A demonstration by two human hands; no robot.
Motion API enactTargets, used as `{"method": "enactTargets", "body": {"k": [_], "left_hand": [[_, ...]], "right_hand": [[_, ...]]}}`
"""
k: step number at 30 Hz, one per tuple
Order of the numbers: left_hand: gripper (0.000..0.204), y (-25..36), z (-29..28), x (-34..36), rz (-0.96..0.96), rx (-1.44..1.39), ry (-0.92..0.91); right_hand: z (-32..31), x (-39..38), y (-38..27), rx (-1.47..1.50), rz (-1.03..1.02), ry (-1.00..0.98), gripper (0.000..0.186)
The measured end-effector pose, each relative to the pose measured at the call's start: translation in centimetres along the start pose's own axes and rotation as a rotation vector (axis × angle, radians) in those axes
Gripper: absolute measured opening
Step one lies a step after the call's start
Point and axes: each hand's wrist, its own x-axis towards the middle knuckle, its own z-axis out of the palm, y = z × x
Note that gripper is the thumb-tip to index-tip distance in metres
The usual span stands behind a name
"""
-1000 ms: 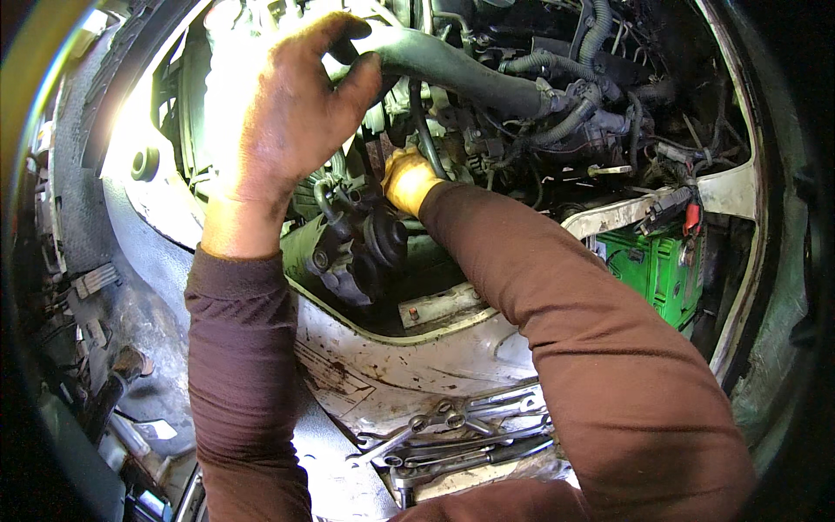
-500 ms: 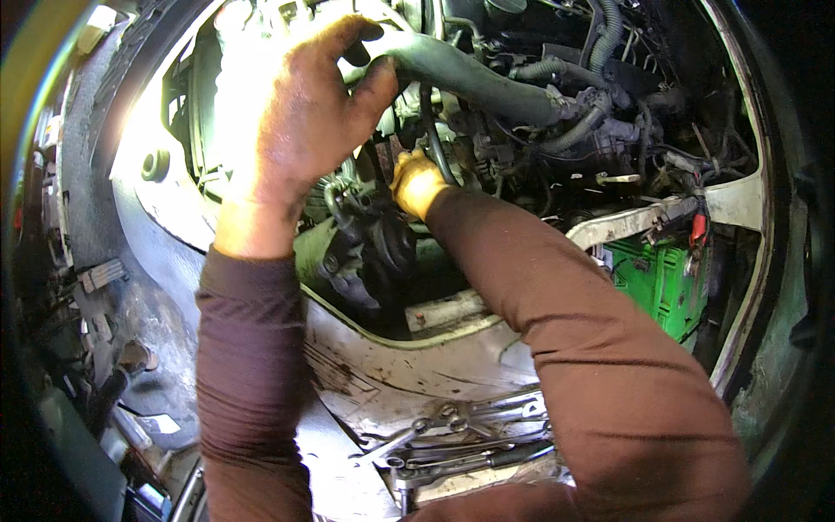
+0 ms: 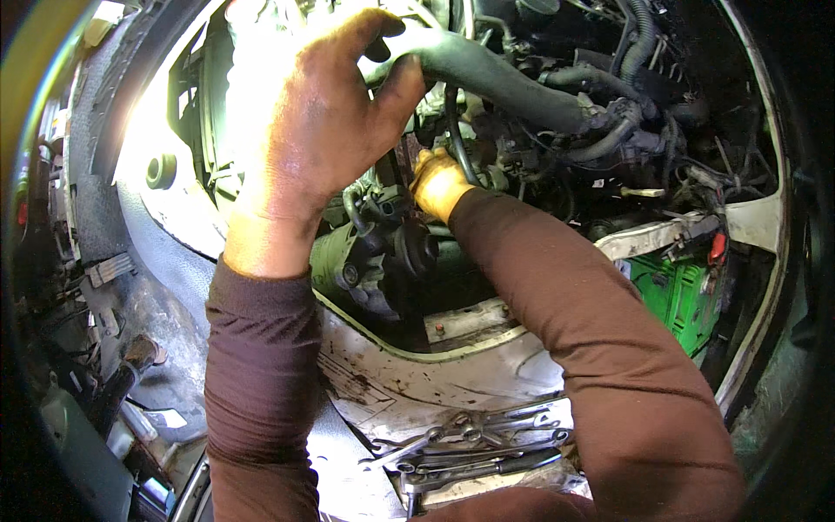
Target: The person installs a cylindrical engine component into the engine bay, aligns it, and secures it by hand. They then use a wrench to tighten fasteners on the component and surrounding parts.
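My left hand (image 3: 322,130) rests on the thick grey hose (image 3: 496,76) across the top of the engine bay, thumb and fingers curled round it. Lower and to its right, my right hand (image 3: 439,183) is closed deep among the engine parts, beside a thin black hose (image 3: 457,139); whatever it holds is hidden. A dark housing with a round cap (image 3: 413,250) lies below both hands. Strong glare washes out the upper left of the bay and part of my left hand.
A green battery (image 3: 670,300) sits at the right behind a white rail (image 3: 752,222). Several wrenches and a ratchet (image 3: 478,457) lie on the panel below the bay. Trim and loose parts (image 3: 122,304) crowd the left side.
The whole scene sits slightly farther right in the picture, as if the camera shifted. Both hands keep about the same places on and among the engine parts.
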Motion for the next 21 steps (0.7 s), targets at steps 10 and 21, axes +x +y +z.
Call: {"method": "enactTargets", "body": {"k": [10, 21], "left_hand": [[0.029, 0.8, -0.8, 0.0, -0.142, 0.009, -0.041], [0.029, -0.4, 0.6, 0.0, -0.003, -0.053, 0.059]], "right_hand": [[-0.7, -0.5, 0.2, 0.015, -0.009, 0.014, 0.039], [0.3, 0.3, 0.2, 0.066, 0.076, -0.012, 0.047]]}}
